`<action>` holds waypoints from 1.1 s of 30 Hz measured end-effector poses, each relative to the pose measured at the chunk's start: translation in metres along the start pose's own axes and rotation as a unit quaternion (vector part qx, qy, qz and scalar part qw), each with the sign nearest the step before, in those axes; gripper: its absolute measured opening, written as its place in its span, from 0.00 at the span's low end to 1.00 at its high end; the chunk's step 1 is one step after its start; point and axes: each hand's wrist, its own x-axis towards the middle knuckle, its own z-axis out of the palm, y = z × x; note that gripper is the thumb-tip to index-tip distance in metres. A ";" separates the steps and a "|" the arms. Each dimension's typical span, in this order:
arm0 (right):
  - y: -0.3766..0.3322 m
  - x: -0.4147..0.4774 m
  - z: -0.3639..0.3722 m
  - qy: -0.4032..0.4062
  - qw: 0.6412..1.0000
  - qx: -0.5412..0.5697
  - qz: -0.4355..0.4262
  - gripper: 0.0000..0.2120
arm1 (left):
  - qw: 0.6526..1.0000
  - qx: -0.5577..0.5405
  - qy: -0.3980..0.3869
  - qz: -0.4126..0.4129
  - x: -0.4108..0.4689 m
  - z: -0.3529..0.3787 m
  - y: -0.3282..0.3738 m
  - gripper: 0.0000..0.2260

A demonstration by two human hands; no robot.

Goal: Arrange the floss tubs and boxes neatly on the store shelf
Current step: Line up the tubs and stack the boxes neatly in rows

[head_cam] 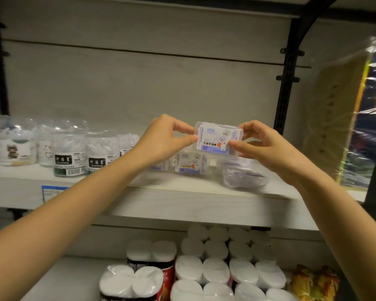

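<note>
Clear floss box [218, 139] with a cartoon label and a "50", held up in the air just above the store shelf [182, 205]. Left hand [163, 137] pinching the box's left end between thumb and curled fingers; right hand [263, 146] clamped likewise on the right end. Directly below, a second floss box [192, 165] standing on the shelf, with a clear rounded box [243, 174] lying just beside it. Further left on the same shelf, a row of floss tubs [70, 153]. On the lower shelf, wrapped tissue rolls [204, 270].
</note>
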 end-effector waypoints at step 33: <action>-0.018 0.005 0.062 0.055 0.950 -0.292 -0.099 0.17 | 0.901 0.361 0.091 0.222 -0.026 -0.037 -0.040 0.04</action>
